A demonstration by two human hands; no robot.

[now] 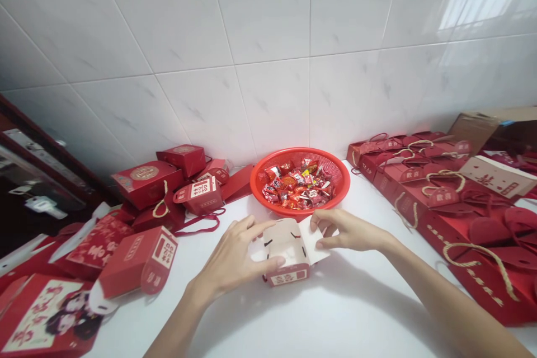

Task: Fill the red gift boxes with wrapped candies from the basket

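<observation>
Pinching white side flap (315,239) of small open box (289,254) between thumb and fingers: right hand (347,229). Left hand (232,257) spread at box's left side, thumb over near wall, fingers toward far left corner. Box at middle of white table (356,313), pale inside up. Red basket (344,179) of wrapped sweets (298,185) just beyond, far side. Piled red boxes (132,263) left; rows of red boxes (423,215) right, some with rope handles (482,251).
</observation>
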